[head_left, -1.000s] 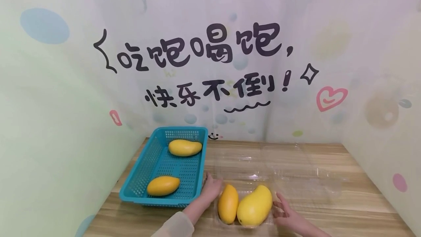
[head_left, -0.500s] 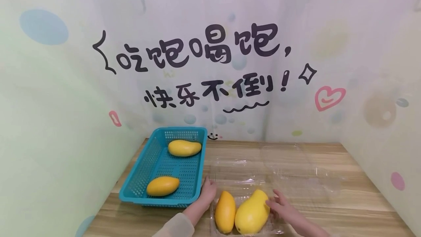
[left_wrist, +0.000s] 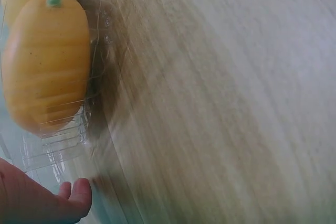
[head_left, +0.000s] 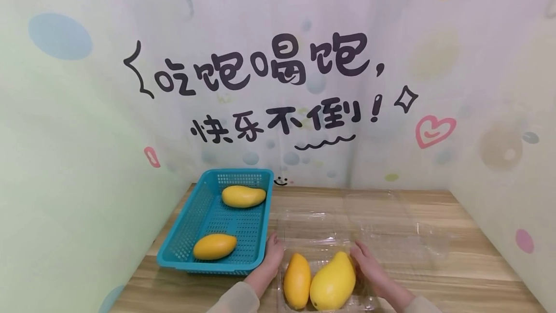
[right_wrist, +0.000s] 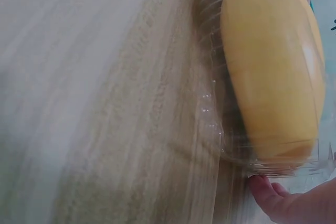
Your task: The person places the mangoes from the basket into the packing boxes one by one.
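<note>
A clear plastic clamshell box (head_left: 323,249) stands near the front of the table, its lid (head_left: 309,223) folded back flat behind it. Inside lie two mangoes side by side: a smaller orange-yellow mango (head_left: 297,281) on the left and a larger yellow mango (head_left: 333,284) on the right. My left hand (head_left: 270,260) is at the box's left side, between it and the basket; in the left wrist view its fingers (left_wrist: 80,195) are extended just past the box's corner. My right hand (head_left: 369,268) is at the right side, fingertips (right_wrist: 258,184) right at the box's edge.
A blue-green perforated basket (head_left: 268,216) stands on the left, holding one mango (head_left: 243,196) at the back and another mango (head_left: 215,246) at the front. More clear plastic packaging (head_left: 399,235) lies behind on the right. A printed curtain (head_left: 278,158) closes off the table's back.
The box with its two mangoes has shifted toward me and slightly left. My right hand has moved in closer against the box's right side; the left has shifted slightly left. The basket stays put.
</note>
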`<state>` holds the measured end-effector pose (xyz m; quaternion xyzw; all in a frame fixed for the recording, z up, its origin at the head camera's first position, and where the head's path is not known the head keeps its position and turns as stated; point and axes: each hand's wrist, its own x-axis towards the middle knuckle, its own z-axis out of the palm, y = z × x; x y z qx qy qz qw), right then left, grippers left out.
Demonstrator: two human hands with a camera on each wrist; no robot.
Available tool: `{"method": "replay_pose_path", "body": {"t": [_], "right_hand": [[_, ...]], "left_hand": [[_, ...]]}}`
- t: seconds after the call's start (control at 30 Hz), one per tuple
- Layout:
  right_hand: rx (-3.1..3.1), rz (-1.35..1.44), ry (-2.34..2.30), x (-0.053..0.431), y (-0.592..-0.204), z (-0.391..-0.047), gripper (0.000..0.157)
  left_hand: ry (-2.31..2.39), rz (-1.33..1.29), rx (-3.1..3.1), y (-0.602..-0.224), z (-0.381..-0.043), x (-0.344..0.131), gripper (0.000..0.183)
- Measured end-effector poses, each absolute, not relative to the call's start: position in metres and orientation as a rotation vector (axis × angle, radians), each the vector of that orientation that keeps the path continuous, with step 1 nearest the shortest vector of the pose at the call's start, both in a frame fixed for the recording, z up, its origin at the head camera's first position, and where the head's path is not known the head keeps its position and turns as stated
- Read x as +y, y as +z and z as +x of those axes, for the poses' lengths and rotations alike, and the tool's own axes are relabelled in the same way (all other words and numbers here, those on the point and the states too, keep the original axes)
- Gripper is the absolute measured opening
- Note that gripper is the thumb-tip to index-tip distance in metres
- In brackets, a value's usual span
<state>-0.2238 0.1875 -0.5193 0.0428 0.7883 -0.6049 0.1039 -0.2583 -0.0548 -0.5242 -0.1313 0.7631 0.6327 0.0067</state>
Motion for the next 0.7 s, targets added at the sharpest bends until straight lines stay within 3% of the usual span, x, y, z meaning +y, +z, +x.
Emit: {"method": "replay_pose_path", "body": {"t": [0.7], "right_hand": [[2.360, 0.123, -1.850, 0.186, -0.520, -0.245, 0.053]], "left_hand": [[2.041, -0.324, 2.484, -0.519, -0.257, -0.051, 0.040]]}}
